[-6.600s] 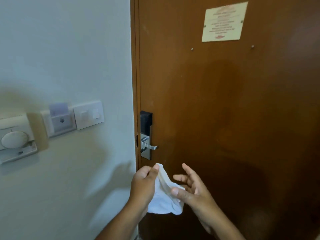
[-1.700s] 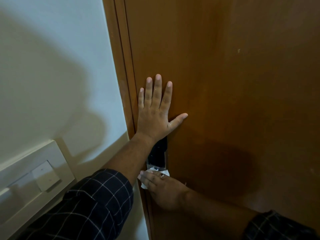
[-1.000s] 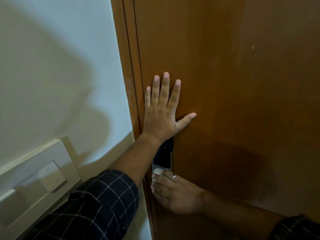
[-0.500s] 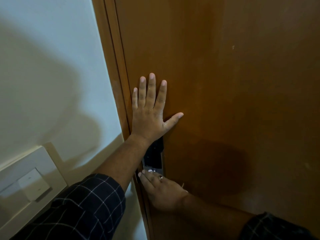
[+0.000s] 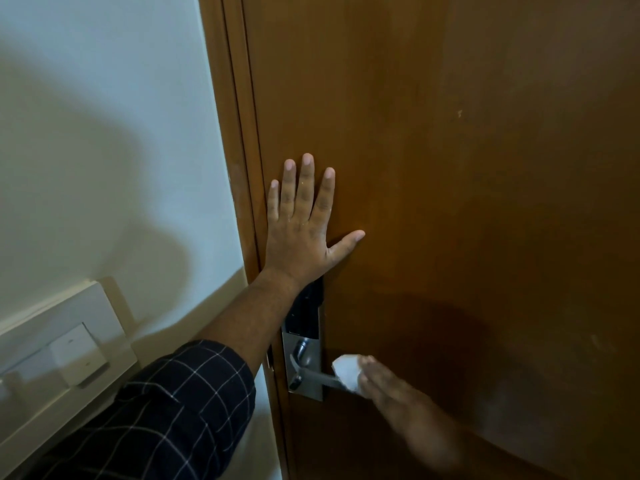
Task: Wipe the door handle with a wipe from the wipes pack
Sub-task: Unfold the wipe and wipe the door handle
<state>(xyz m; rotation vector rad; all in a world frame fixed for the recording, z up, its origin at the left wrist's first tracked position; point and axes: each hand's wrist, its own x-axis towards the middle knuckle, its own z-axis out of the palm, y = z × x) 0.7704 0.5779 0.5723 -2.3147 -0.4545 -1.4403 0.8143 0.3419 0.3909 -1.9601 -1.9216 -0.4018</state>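
Right now I am looking down at a brown wooden door (image 5: 450, 168) that fills the right and centre of the frame, with a pale wall (image 5: 104, 133) on the left. My left hand (image 5: 301, 230) rests flat on the door near the centre of the frame, fingers spread and thumb out to the right, bracing the door just above the lock plate (image 5: 304, 358).

Low in the frame, right of centre, my right hand (image 5: 384, 382) is blurred. It seems to be closed around a bunched white wipe (image 5: 346, 372), though the blur stops me from seeing exactly how the fingers grip it. The wipe sits at the free, right-hand end of the silver door handle (image 5: 320, 378), which sticks out to the right from the bottom of the lock plate. The hand itself lies just right of the lever's tip, with the wipe between it and the metal.

To do this step well, I would wrap the wipe fully around the lever and run it from the tip to the plate, covering the underside too, while the left palm stops the door shifting. A light switch (image 5: 74, 355) sits at the lower left of the frame. The wipes pack is not in view.
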